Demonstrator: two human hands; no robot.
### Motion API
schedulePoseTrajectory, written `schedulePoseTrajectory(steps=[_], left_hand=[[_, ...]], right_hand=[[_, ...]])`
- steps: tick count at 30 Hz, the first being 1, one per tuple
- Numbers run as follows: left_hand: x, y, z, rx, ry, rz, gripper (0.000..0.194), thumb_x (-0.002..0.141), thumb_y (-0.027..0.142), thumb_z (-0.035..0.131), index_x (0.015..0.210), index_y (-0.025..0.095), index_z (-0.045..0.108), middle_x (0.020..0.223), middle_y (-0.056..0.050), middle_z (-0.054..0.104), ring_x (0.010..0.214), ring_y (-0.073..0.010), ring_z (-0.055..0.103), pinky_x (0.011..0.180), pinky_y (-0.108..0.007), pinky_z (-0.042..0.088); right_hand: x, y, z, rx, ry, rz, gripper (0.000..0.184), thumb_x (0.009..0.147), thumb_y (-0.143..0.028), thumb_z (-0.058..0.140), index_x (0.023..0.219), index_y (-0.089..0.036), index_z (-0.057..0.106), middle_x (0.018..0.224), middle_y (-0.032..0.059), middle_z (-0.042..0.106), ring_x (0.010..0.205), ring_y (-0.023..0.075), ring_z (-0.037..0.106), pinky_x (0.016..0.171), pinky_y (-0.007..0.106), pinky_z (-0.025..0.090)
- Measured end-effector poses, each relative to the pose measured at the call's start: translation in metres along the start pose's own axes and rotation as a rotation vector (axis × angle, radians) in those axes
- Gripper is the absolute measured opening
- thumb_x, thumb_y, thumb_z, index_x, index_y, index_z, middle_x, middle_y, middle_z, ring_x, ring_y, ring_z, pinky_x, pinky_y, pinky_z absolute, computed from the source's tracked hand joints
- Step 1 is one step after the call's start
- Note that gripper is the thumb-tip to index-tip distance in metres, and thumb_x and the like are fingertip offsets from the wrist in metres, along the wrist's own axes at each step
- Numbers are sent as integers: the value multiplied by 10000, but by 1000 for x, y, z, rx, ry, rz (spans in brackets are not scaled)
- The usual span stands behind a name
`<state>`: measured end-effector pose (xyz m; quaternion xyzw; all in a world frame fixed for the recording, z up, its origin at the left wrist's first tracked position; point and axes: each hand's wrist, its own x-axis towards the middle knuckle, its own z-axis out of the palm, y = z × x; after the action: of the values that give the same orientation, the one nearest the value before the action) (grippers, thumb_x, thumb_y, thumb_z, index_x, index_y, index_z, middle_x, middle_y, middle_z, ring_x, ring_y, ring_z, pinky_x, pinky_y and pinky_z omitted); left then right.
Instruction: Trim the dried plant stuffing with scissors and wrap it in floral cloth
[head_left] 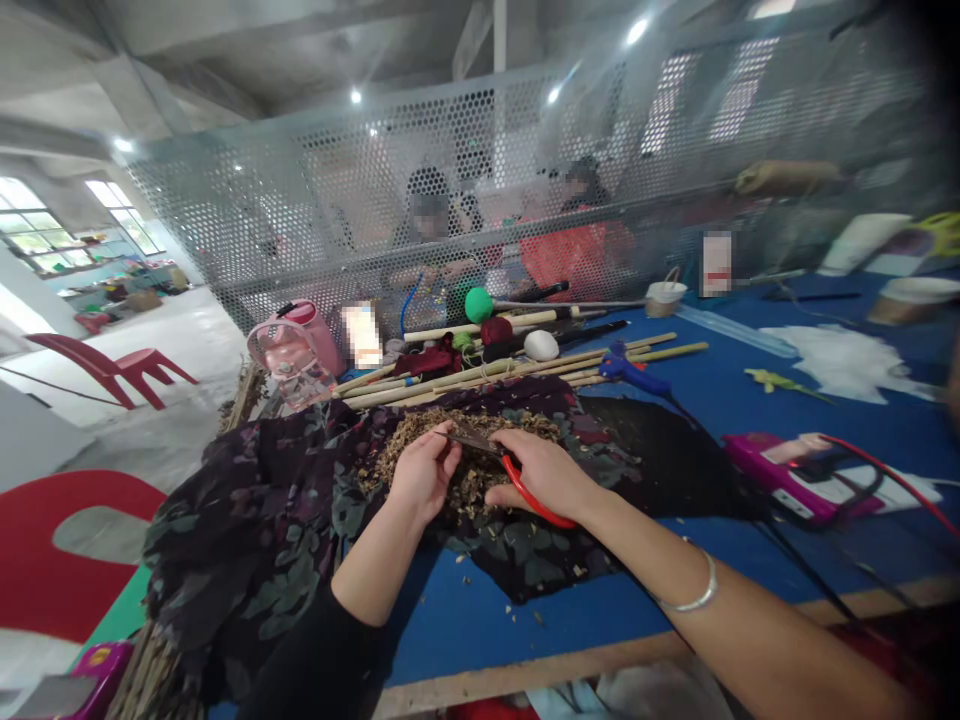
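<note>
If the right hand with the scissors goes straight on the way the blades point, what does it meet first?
Most likely the left hand: the scissors in the right hand point left at its fingertips, above the brown cuttings. Depth is unclear.

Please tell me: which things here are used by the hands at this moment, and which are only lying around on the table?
In use: right hand holding red-handled scissors; left hand at the brown clippings; dark floral cloth.

Lying about: blue glue gun, bamboo sticks, pink bottle, green ball.

Single camera on my head, looking forward and down along my forearms, close over the blue-topped wooden-edged worktable (480, 620), wide-angle, tilted, perforated grey metal screen (315, 200) straight ahead, no second view.
</note>
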<state>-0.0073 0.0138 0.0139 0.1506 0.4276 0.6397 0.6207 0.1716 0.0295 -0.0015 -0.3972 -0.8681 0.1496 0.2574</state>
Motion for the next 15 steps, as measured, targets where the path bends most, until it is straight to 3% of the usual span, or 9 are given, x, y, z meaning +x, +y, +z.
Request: schedulePoseTrajectory(steps=[6,11,15], left_hand=[[-4,-1,1,-20,-128,1,229,708,-43,533,847,106,637,810,-23,647,642,-40,599,633,-114,513],[-5,-7,-1,17,-131,28,263,683,14,612,908,148,586,757,8,626,592,-41,589,572,-124,500],[-4,-12,-1,52,-110,37,198,664,41,643,804,146,551,653,25,595,571,-45,585,558,-122,490]], right_hand=[[1,0,2,-7,83,-20,626,653,-554,667,1112,-155,516,1016,135,606,967,268,572,852,393,448],[2,-2,0,-26,102,-31,644,636,-569,673,1093,-139,526,986,134,600,945,269,571,853,403,446],[1,-2,1,-21,109,-47,663,627,-574,677,1100,-133,533,979,134,600,938,265,568,858,406,442]])
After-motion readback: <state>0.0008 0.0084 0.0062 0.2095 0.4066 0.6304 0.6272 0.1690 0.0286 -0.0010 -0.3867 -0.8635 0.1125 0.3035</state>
